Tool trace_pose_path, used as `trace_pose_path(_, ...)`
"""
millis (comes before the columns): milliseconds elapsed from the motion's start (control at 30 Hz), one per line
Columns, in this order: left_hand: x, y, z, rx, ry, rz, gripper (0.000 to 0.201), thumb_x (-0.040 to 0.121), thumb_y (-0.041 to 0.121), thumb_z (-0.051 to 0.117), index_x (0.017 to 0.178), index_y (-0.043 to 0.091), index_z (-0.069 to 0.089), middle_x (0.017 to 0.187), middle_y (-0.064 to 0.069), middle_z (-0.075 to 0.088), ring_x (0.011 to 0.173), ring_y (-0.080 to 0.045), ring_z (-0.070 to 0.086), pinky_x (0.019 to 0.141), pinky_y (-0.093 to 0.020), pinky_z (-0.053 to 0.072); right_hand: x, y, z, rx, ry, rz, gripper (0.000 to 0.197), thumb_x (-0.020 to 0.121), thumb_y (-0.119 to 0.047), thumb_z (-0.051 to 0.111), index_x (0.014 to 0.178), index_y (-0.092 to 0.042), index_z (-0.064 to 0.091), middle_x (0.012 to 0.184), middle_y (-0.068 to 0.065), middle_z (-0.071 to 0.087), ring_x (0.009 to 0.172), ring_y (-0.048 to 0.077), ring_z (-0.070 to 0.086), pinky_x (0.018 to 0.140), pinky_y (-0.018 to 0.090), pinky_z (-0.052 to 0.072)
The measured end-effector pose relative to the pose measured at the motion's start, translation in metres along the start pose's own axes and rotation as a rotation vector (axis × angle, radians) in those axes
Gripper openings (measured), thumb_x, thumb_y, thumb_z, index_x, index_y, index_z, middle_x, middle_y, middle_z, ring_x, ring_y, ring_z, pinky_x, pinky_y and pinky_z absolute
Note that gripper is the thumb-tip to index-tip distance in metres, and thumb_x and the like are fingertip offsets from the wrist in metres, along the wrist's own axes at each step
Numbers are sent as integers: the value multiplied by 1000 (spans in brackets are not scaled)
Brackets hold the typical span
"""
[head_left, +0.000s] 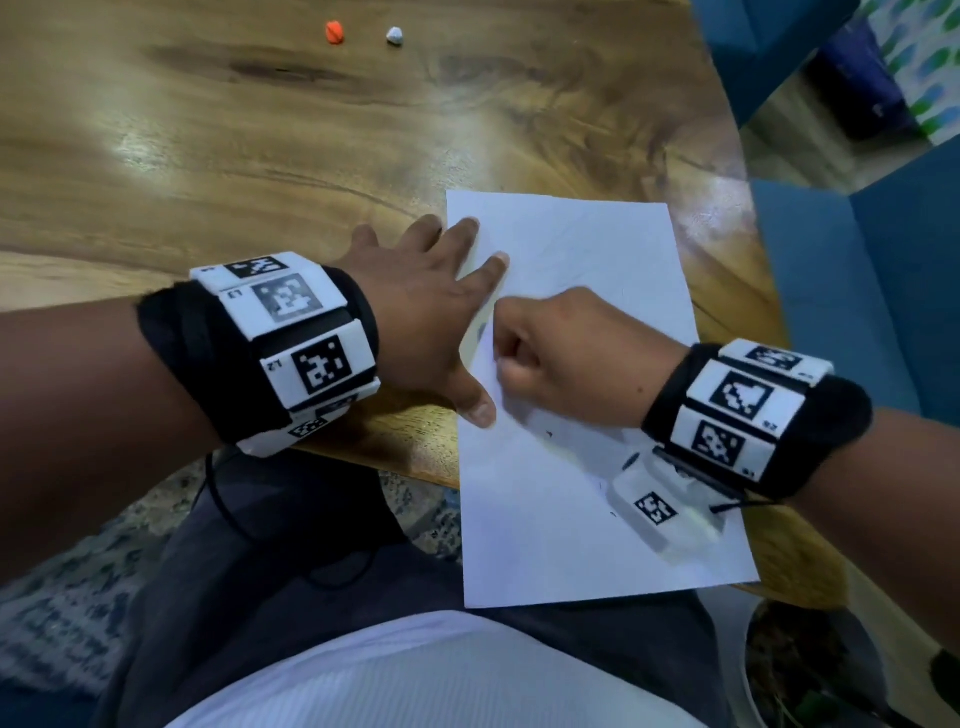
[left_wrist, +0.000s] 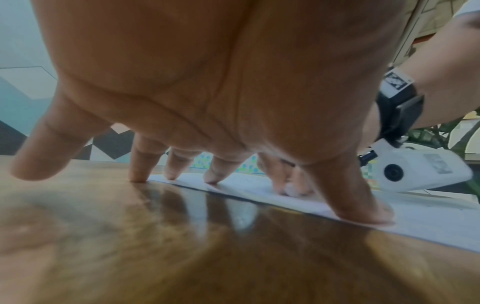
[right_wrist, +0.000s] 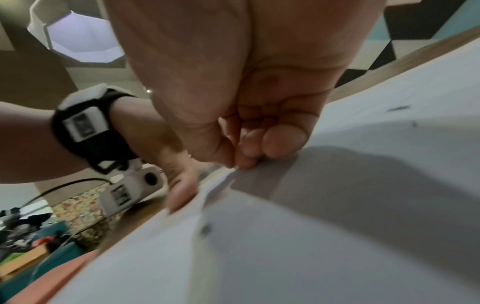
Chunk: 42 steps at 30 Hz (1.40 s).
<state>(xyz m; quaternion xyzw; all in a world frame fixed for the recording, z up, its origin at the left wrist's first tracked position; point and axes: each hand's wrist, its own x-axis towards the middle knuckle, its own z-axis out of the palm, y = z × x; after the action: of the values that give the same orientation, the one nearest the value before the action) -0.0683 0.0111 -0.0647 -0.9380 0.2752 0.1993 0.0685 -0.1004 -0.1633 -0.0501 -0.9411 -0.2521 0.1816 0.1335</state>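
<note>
The left hand (head_left: 421, 301) lies spread, fingertips pressing the left edge of the paper (head_left: 571, 244) on the table (head_left: 234, 171); the right hand (head_left: 576, 358) is curled, pinching the paper.

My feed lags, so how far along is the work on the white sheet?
Done: the white sheet lies on the table, overhanging its edge; no finished fold or tear shows. In hand: the left hand presses its left edge with spread fingers; the right hand pinches that edge, lifting it slightly. Left: nearly everything, probably the fold or tear.
</note>
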Motion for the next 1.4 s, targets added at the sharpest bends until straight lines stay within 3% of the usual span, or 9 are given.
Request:
trace_pose_path(133,1,-1,0,-8,-44,1,145,53,103,48,160,27,-13,168,-9,-21,156,-32,-10,110,-76,21,33,32,-18,-64,111,210,6,86,-23,56,82,-22,51,81,2,62,78,26,59,66,33,47)
trace_pose_path(267,1,2,1,-35,-52,-23,144,52,105,43,159,28,-17,168,-8,-23,156,-32,-13,112,-77,17,52,53,-40,-68,159,331,6,85,-18,55,80,-19,53,77,-4,56,82,23,56,63,31,39)
trace_pose_path(400,3,2,2,-58,-41,-24,144,51,104,44,159,29,-14,168,-8,-21,156,-32,-11,111,-78,18,38,34,-25,-65,123,199,9,87,-22,55,79,-23,50,76,-3,60,77,23,59,63,32,46)
trace_pose_path(567,2,2,1,-59,-49,-21,145,50,104,46,160,29,-13,169,-8,-20,156,-32,-11,110,-77,21,8,-1,-4,19,-37,-20,5,86,-24,59,84,-25,55,74,-1,65,67,19,59,65,34,51)
trace_pose_path(700,2,3,1,-45,-37,-30,147,50,104,45,159,25,-13,169,-7,-19,157,-31,-8,109,-75,24,31,21,-21,-47,83,139,5,88,-21,57,84,-20,55,85,1,67,81,22,59,73,32,47)
trace_pose_path(833,2,4,0,-38,-51,-51,148,51,104,45,160,22,-14,169,-4,-22,156,-28,-11,110,-75,22,58,48,-44,-25,172,349,10,89,-17,58,91,-9,64,91,5,67,88,23,59,69,31,45)
trace_pose_path(1100,4,4,0,-48,-46,-46,147,50,103,46,161,25,-10,169,-5,-18,156,-29,-10,108,-78,22,35,9,-14,21,80,130,6,88,-23,61,86,-17,61,85,-4,65,81,17,57,68,29,43)
trace_pose_path(1300,3,4,-1,-42,-62,-50,147,50,104,46,159,26,-15,169,-6,-20,156,-29,-11,109,-79,19,50,40,-39,-12,183,319,11,89,-17,57,92,-10,65,95,3,66,93,23,59,71,28,41)
trace_pose_path(1400,3,5,-2,-48,-70,-47,146,50,104,47,158,30,-18,168,-7,-21,156,-30,-11,109,-80,17,55,46,-41,-25,194,360,11,89,-17,55,93,-10,63,95,4,66,93,25,60,73,33,48)
